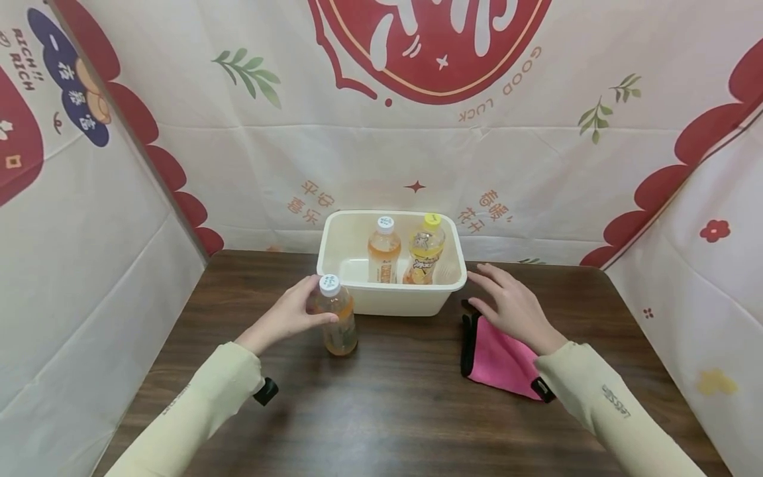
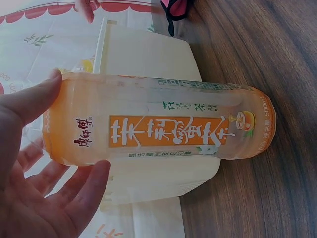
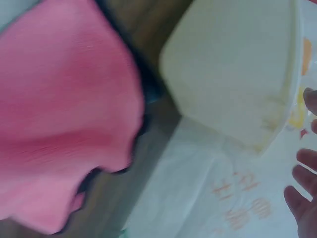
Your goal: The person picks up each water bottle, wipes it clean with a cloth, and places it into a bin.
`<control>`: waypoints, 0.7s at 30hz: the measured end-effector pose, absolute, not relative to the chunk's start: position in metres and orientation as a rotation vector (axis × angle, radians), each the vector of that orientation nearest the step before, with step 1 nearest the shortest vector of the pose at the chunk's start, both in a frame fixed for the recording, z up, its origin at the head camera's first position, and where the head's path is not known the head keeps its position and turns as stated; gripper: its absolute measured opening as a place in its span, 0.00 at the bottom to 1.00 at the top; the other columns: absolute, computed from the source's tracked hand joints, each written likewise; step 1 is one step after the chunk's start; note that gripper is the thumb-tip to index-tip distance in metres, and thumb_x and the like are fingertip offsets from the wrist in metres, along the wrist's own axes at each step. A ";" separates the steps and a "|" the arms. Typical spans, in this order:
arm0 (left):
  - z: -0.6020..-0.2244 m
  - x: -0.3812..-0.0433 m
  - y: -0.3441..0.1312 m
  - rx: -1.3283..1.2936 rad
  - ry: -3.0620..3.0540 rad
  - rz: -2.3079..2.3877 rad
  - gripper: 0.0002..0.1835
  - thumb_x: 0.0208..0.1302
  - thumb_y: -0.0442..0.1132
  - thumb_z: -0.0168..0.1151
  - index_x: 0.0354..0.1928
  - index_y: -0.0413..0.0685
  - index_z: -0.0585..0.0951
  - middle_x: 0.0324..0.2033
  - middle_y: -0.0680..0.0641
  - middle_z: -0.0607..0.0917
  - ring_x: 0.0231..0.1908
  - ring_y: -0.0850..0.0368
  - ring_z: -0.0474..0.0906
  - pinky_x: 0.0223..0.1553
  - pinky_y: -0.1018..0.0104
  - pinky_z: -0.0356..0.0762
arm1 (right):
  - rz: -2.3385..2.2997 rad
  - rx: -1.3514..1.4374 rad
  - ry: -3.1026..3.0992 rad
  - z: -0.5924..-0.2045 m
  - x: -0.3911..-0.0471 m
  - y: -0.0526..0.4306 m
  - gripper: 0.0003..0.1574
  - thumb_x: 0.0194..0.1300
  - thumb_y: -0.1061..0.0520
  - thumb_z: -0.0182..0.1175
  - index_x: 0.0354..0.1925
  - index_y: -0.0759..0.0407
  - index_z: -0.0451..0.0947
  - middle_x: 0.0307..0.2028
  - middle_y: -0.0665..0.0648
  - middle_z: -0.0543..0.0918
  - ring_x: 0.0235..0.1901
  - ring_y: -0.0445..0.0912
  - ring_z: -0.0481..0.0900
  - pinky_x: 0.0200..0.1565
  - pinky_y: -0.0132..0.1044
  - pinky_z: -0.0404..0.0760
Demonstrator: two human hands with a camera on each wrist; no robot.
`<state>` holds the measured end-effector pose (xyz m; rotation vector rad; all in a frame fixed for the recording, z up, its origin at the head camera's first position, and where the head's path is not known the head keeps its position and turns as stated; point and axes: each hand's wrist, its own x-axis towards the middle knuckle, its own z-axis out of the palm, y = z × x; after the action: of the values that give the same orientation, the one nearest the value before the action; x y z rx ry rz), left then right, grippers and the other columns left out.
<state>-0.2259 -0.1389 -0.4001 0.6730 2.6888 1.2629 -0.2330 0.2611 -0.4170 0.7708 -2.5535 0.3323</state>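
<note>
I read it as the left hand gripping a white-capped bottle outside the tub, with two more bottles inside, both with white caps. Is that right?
Not quite: one bottle in the tub has a white cap, but the other has a yellow cap, as the head view shows. The left hand does grip a white-capped bottle outside the tub.

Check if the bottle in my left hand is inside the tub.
Out: the bottle is in front of the tub, hiding part of its outer wall.
</note>
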 end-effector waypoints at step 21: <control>-0.402 -0.227 -0.139 0.658 2.689 1.250 0.39 0.48 0.45 0.70 0.61 0.47 0.63 0.53 0.42 0.72 0.53 0.46 0.70 0.43 0.57 0.77 | 0.270 0.465 -2.989 -0.495 -0.183 0.314 0.56 0.48 0.26 0.55 0.69 0.43 0.50 0.69 0.66 0.47 0.65 0.67 0.44 0.55 0.71 0.44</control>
<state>-0.2272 -0.1389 -0.4018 0.6575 2.6889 1.2505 -0.1831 0.3143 -0.4955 0.4651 -2.9891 0.2701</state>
